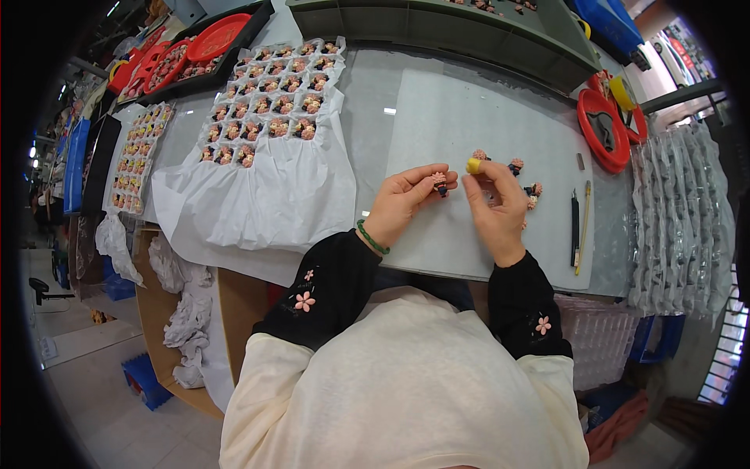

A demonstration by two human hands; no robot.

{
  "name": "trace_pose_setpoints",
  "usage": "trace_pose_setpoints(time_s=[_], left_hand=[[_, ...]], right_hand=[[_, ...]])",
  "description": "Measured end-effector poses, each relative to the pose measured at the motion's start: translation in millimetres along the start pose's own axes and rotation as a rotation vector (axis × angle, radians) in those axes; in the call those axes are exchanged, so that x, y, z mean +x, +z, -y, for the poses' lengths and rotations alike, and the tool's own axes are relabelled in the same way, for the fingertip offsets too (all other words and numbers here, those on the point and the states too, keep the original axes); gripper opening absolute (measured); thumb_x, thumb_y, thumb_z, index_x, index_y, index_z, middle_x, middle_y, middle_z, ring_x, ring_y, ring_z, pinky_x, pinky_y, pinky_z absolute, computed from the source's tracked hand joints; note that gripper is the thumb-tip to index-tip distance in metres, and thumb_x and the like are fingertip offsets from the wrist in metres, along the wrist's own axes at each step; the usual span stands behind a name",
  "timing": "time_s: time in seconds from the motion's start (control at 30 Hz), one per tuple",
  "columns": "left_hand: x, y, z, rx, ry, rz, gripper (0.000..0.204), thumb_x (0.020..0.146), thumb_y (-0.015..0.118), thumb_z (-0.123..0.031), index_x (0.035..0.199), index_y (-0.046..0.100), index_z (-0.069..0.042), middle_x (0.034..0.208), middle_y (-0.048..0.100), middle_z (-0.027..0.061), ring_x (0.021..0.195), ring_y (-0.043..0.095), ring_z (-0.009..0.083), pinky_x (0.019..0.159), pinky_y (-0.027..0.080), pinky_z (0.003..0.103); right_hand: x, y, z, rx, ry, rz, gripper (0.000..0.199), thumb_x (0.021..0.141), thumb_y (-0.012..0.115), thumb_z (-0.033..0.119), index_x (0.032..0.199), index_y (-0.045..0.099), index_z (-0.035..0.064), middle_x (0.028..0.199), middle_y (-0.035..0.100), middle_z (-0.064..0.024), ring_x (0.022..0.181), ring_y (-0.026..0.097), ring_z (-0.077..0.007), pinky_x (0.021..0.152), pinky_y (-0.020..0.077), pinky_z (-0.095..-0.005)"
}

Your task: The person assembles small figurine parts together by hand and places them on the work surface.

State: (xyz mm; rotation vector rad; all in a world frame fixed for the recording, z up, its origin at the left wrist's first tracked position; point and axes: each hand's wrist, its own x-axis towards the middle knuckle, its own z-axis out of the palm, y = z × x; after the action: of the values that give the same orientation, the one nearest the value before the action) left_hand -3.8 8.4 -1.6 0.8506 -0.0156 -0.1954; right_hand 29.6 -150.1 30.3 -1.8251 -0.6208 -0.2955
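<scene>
Over the white mat (437, 125) I see my left hand (406, 199) pinched shut on a small pink figurine (441, 183) — fingertips only. My right hand (496, 207), fingers curled, wears a yellow fingertip cap (473, 166) just beside it — 3 more figurines (525, 178) lie near.

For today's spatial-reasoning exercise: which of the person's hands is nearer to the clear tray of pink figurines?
Left. The left hand lies just right of the tray; the right hand is farther right.

Your left hand (406, 197) is curled, thumb and fingertips pinched together just left of the yellow cap on your right forefinger (473, 166). Your right hand (498, 207) rises below that cap, fingers bent. Both forearms angle inward, wrists close.
</scene>
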Motion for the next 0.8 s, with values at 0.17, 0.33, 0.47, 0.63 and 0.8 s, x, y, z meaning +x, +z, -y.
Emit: trace_pose_setpoints(time_s=[0.17,0.33,0.47,0.63,0.8], left_hand=[[0,1,-3,-0.005,-0.025,0.012,0.031,0.090,0.047,-0.010,0.118,0.048,0.004,0.111,0.056,0.0141,0.103,0.055,0.0211,0.090,0.043,0.028],[-1,3,-5,0.008,-0.042,-0.012,0.033,0.091,0.046,-0.012,0.119,0.046,0.004,0.109,0.057,0.0140,0.102,0.055,0.0209,0.088,0.045,0.027],[-2,8,-6,-0.083,-0.041,-0.076,0.033,0.092,0.046,-0.016,0.119,0.046,0.003,0.099,0.058,0.0094,0.091,0.058,0.0164,0.078,0.047,0.025],[-2,10,1,0.063,0.024,-0.101,0.029,0.092,0.048,-0.022,0.111,0.052,-0.002,0.080,0.051,0.0001,0.066,0.046,0.0051,0.055,0.037,0.017],[-3,7,-1,0.200,0.021,-0.069,0.024,0.091,0.049,-0.023,0.100,0.056,-0.003,0.073,0.051,-0.0020,0.061,0.044,0.0031,0.051,0.034,0.016]], right_hand=[[30,-22,-10,-0.515,0.009,0.011,0.022,0.078,0.062,0.005,0.098,0.058,0.0003,0.091,0.056,-0.0110,0.058,0.058,-0.0138,0.057,0.0480,-0.0234],[49,-25,-13,-0.588,0.271,0.314,0.023,0.078,0.061,0.011,0.099,0.060,0.0009,0.087,0.059,-0.0133,0.056,0.058,-0.0195,0.057,0.0474,-0.0295],[37,-10,-11,-0.065,0.216,0.134,0.027,0.084,0.057,0.015,0.104,0.056,-0.0026,0.086,0.062,-0.0092,0.059,0.060,-0.0134,0.056,0.0480,-0.0251],[9,5,17,0.577,0.644,0.203,0.027,0.088,0.052,0.016,0.107,0.051,-0.0036,0.082,0.061,-0.0075,0.061,0.060,-0.0137,0.057,0.0486,-0.0235],[-4,7,10,0.545,0.620,0.124,0.022,0.087,0.054,0.013,0.102,0.052,-0.0034,0.078,0.060,-0.0075,0.063,0.060,-0.0140,0.058,0.0487,-0.0223]])
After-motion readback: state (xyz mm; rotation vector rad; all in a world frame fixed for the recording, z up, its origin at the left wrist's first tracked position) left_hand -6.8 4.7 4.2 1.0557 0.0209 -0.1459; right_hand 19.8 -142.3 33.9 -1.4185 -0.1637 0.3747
